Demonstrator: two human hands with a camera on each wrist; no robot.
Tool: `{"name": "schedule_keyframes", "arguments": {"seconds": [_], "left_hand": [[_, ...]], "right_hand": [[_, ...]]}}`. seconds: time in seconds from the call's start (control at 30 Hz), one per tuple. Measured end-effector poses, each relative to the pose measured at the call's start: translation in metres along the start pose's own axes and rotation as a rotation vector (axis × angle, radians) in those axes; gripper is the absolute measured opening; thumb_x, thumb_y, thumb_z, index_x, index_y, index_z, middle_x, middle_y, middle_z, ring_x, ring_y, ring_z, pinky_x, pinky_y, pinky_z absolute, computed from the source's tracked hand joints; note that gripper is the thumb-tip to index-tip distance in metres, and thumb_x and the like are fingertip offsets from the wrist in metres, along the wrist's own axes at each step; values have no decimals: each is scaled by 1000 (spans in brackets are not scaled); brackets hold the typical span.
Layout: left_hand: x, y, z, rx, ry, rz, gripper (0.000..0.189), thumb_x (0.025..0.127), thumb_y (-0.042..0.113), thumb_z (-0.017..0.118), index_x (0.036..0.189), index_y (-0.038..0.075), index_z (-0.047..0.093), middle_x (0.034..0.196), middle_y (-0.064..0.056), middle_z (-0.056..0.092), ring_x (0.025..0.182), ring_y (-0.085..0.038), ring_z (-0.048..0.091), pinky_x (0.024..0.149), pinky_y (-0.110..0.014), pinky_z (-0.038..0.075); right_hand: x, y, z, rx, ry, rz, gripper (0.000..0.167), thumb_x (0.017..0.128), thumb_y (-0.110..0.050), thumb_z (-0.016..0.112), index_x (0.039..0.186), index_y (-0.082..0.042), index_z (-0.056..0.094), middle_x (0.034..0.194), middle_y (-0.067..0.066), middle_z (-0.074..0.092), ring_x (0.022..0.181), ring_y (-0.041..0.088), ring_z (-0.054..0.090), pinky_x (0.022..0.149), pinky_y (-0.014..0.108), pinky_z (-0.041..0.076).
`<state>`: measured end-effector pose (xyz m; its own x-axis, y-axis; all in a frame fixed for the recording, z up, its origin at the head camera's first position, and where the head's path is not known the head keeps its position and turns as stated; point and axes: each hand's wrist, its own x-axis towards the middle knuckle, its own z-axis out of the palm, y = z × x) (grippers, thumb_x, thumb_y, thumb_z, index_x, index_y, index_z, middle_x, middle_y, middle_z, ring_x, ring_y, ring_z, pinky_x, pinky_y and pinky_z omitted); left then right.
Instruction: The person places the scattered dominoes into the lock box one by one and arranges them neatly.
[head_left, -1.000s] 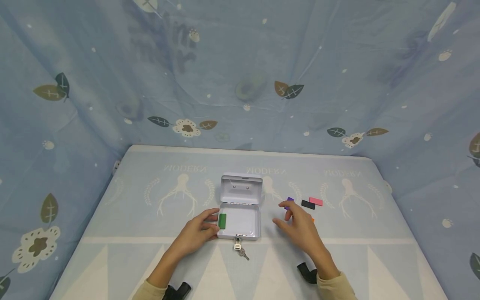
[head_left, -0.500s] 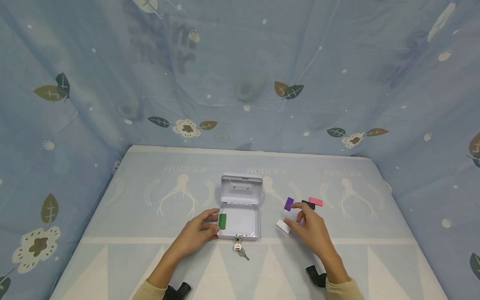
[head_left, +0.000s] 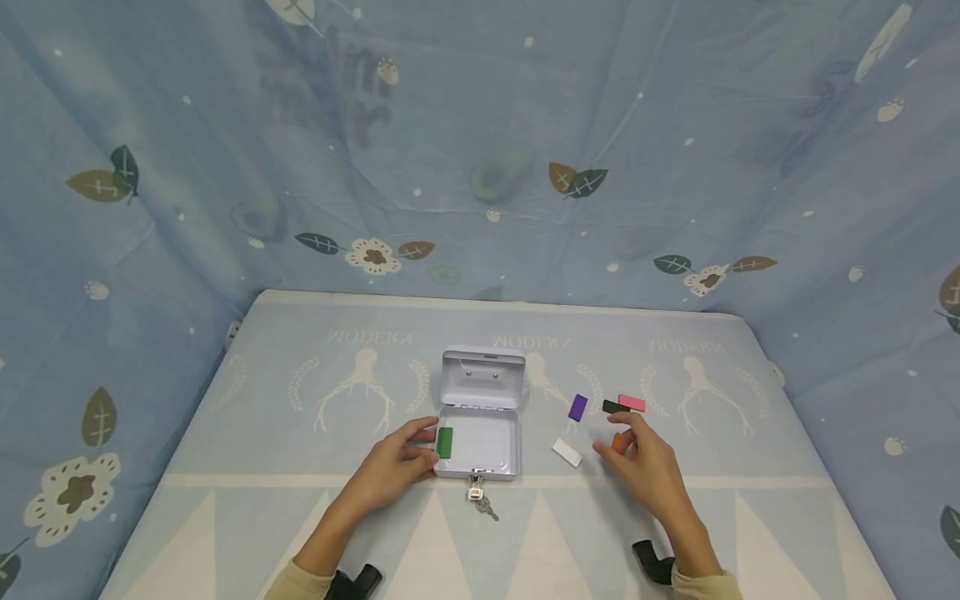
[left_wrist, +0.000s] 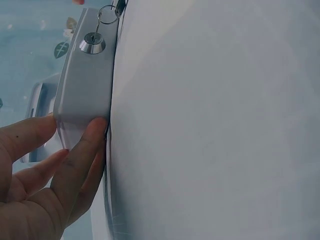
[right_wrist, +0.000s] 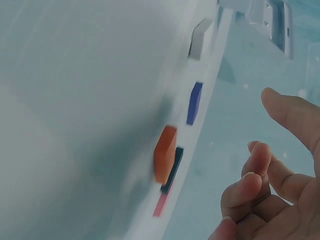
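Note:
A small white metal cash box (head_left: 482, 442) stands with its lid raised in the head view, a green rectangular block (head_left: 445, 442) lying inside along the left wall. My left hand (head_left: 393, 458) rests its fingers against the box's left side. In the left wrist view, fingertips (left_wrist: 95, 131) touch the front corner below the lock (left_wrist: 93, 44). My right hand (head_left: 647, 467) hovers at an orange block (head_left: 617, 442), thumb and fingers apart. The right wrist view shows nothing between them, and the orange block (right_wrist: 165, 155) stands apart from the hand.
A white block (head_left: 567, 452), a purple block (head_left: 577, 407), a black block (head_left: 616, 407) and a pink block (head_left: 632, 403) lie on the patterned table cover right of the box. Keys (head_left: 486, 507) hang from the front lock. Patterned cloth (head_left: 480, 167) surrounds the table.
My right hand has moved right, from beside the purple and white blocks to the orange block. The white block has come into view. My left hand and the box have stayed put.

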<state>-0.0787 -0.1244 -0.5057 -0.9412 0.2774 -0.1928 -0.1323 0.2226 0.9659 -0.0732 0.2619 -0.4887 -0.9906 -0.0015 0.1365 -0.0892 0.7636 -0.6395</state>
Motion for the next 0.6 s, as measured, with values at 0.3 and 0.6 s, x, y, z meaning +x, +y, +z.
{"name": "schedule_keyframes", "arguments": {"seconds": [0.3,0.6], "left_hand": [[0,0,0,13,0,2,56,94,5,70,145,2,48,133,-23,56,113,-34,63,79,-28,62],[-1,1,0,2,-1,2,56,94,5,69,145,4,49,134,-23,55,114,-34,63,79,-29,62]], "right_hand": [[-2,15,-11,-59,-45,69,50,84,-19,83,125,-8,58,81,1,55,63,14,44,52,26,37],[-1,26,-18,-44,-200,202,61,85,-21,81,132,-1,49,87,6,57,71,20,48,59,30,41]]}}
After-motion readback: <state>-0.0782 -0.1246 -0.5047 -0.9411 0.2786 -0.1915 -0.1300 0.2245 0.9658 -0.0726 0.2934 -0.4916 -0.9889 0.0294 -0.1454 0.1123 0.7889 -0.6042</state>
